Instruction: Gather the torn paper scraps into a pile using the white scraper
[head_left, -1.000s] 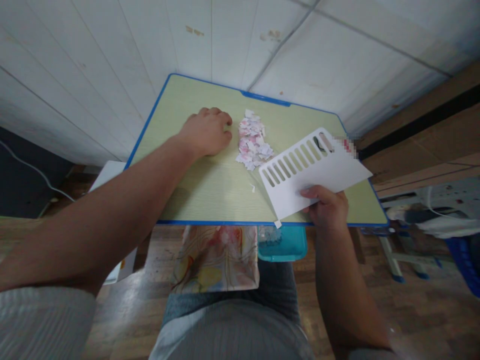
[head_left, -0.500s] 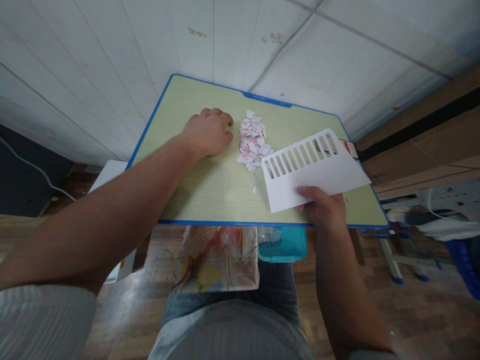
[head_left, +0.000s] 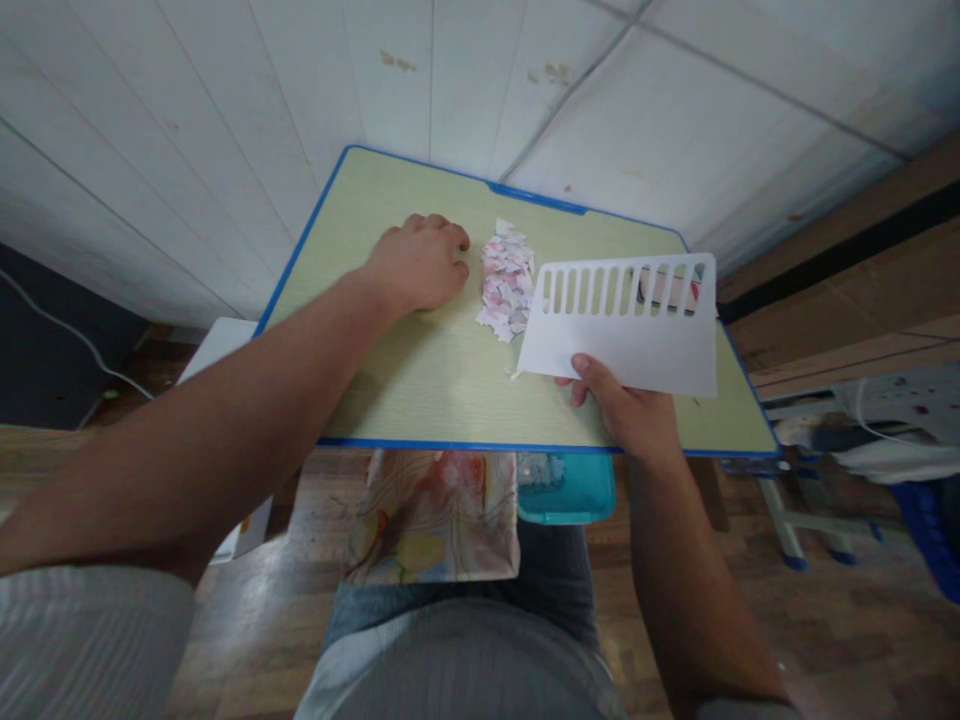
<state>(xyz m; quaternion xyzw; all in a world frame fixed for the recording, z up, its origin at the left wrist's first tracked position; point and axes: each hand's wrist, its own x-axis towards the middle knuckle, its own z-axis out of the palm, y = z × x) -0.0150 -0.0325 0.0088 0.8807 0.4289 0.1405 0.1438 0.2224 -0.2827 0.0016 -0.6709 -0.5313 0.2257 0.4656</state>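
A pile of torn paper scraps [head_left: 506, 285], white with pinkish patches, lies on the pale green folding table [head_left: 435, 400]. Just left of it, my left hand [head_left: 424, 262] rests on the tabletop, fingers loosely bent, thumb apart from the index finger, nothing seen in it. My right hand [head_left: 626, 405] grips a white slotted plastic sheet [head_left: 630, 345] by its near edge, thumb on top. A row of long slots runs along the sheet's far side, and its left corner is close to the scraps. Through the right-hand slots, a small reddish-and-pale item shows, partly hidden.
Below the table's near edge sit a turquoise bin [head_left: 577, 490] with pale scraps inside and a patterned fabric bag [head_left: 450, 530]. A white panelled wall [head_left: 375, 90] stands behind the table. Brown cardboard boxes [head_left: 847, 290] stand at the right.
The slotted sheet has turned clockwise in my right hand, so its slotted edge now lies nearly level. My left hand stays in about the same place beside the pile.
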